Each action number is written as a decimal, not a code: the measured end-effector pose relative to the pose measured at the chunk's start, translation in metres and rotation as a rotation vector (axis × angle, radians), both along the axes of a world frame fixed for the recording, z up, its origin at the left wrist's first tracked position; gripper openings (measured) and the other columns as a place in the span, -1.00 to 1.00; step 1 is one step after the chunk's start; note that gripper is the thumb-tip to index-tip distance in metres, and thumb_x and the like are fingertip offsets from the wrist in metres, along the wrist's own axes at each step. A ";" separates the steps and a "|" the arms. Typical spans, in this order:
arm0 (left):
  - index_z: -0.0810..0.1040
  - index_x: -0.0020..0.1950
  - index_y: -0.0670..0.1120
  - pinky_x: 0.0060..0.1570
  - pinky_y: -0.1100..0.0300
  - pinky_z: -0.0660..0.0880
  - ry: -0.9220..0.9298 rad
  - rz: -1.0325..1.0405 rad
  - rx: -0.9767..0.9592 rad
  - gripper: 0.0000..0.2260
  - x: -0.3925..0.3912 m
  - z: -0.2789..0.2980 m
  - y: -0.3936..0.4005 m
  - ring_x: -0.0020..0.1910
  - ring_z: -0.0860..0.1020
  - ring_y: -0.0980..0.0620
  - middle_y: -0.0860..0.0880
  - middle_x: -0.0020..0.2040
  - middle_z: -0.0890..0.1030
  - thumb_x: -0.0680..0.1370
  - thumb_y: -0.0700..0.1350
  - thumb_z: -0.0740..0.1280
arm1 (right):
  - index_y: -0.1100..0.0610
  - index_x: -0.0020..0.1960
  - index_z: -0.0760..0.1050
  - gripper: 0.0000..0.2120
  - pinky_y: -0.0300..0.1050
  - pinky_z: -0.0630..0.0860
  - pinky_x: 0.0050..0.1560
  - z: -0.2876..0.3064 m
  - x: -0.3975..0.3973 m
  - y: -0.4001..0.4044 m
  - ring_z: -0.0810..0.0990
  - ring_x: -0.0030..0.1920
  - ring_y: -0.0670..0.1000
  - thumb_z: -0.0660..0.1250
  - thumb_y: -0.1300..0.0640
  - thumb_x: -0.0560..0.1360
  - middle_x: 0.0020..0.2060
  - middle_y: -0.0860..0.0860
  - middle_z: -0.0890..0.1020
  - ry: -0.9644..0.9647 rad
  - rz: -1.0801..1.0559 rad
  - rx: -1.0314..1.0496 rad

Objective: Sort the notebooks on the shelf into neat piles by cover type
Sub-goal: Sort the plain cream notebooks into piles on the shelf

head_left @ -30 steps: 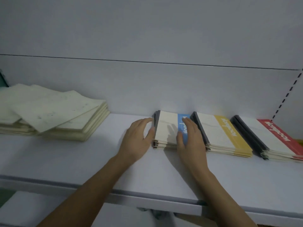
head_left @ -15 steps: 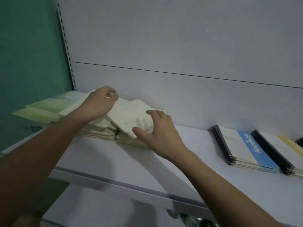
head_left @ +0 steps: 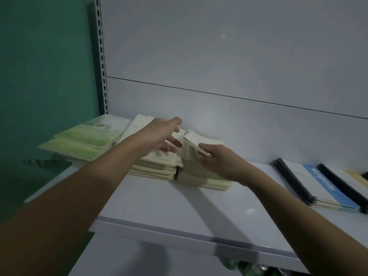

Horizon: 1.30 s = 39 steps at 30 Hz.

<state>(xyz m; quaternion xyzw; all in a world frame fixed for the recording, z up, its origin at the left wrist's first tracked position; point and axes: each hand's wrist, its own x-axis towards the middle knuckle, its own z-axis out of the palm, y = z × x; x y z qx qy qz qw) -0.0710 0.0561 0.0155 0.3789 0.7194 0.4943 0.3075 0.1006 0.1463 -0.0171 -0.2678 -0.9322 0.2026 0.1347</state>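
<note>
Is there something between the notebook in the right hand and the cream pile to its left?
Yes. The left hand hovers open over the left cream pile, just beside the tilted notebook that the right hand pinches. Nothing else visible stands between them.

A pale grey back panel rises behind the shelf, crossed by a thin dark seam that slopes down to the right. At the panel's left edge stands a slotted metal upright with a column of small holes. Left of that upright is a green wall. Below the panel, under the shelf's front lip, a lower white surface shows, with some dark, blurred items to its right.
</note>
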 end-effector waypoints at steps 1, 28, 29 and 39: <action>0.47 0.24 -0.20 -0.38 0.21 0.47 -0.076 -0.033 0.000 -0.56 0.002 0.001 0.001 -0.32 0.62 -0.11 -0.21 -0.12 0.71 0.61 0.14 0.16 | 0.16 0.04 0.52 -0.72 -0.01 0.47 -0.05 0.010 0.005 0.003 0.54 -0.13 0.11 0.16 -0.03 0.63 -0.10 0.12 0.61 0.039 0.009 -0.082; 0.32 0.33 0.09 -0.23 0.05 0.53 -0.454 0.104 0.321 -0.55 -0.020 -0.010 -0.002 -0.06 0.55 -0.09 -0.07 0.15 0.53 0.57 -0.36 0.05 | 0.09 -0.11 0.42 -0.72 -0.09 0.33 -0.18 -0.019 0.040 0.036 0.45 -0.23 0.02 0.08 -0.04 0.65 -0.23 -0.02 0.50 0.079 -0.176 -0.069; 0.32 0.31 0.09 -0.25 0.06 0.52 -0.451 0.099 0.314 -0.56 -0.019 -0.009 -0.003 -0.07 0.55 -0.08 -0.05 0.10 0.54 0.58 -0.36 0.05 | 0.10 -0.22 0.35 -0.68 -0.09 0.29 -0.26 -0.014 0.040 0.041 0.37 -0.31 0.00 0.09 -0.01 0.65 -0.32 -0.02 0.44 0.185 -0.218 -0.124; 0.38 0.33 0.16 -0.18 -0.04 0.62 -0.581 0.023 0.329 -0.67 0.019 -0.019 0.013 0.01 0.65 -0.12 -0.07 0.12 0.64 0.58 0.02 0.33 | -0.07 0.22 0.39 -0.79 0.03 0.47 -0.05 -0.003 -0.004 -0.012 0.54 -0.04 0.12 0.11 -0.05 0.63 -0.01 -0.01 0.61 0.224 0.004 0.305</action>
